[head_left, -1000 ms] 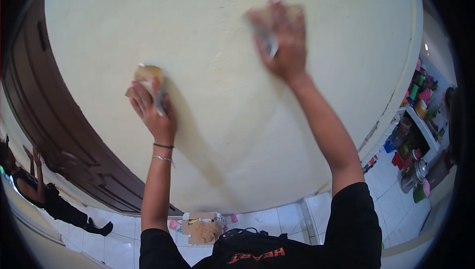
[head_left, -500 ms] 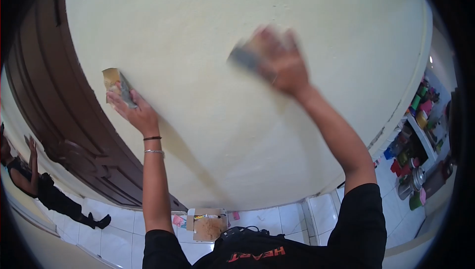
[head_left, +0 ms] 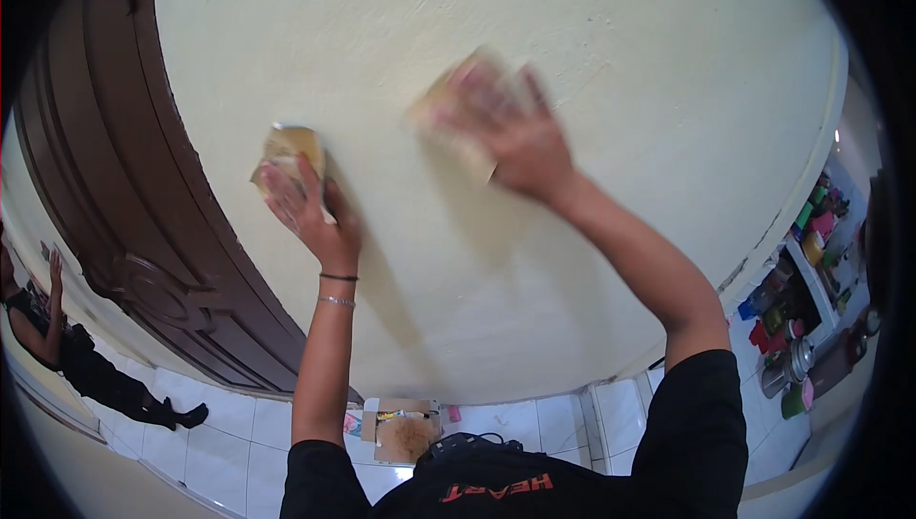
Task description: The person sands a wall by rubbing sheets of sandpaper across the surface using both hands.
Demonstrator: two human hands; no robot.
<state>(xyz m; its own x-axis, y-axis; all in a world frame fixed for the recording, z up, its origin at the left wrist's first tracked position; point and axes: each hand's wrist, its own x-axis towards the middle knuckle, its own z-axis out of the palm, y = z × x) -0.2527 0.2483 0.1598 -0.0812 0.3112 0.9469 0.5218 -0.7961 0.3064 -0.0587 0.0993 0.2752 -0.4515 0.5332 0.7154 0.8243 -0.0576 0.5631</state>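
Both my hands are raised in front of a cream-coloured wall (head_left: 458,328). In my left hand (head_left: 320,218) is a bent piece of sandpaper (head_left: 289,142), its tan side toward me and its edges curling past the fingers. My right hand (head_left: 525,152) is up and to the right, smeared by motion. Under its fingers lies another tan piece of sandpaper (head_left: 434,109), blurred, at or very near the wall. Whether either sheet touches the wall at this instant I cannot tell.
A brown panelled door (head_left: 162,233) borders the wall on the left. Further left stands a person (head_left: 76,357) in dark clothes, one hand raised. An open cardboard box (head_left: 405,435) sits on the tiled floor below. Pots (head_left: 787,366) and colourful kitchenware crowd the right side.
My left hand has moved right with its sandpaper, away from the door. My right hand has shifted a little left and down; its sheet now shows tan instead of grey.
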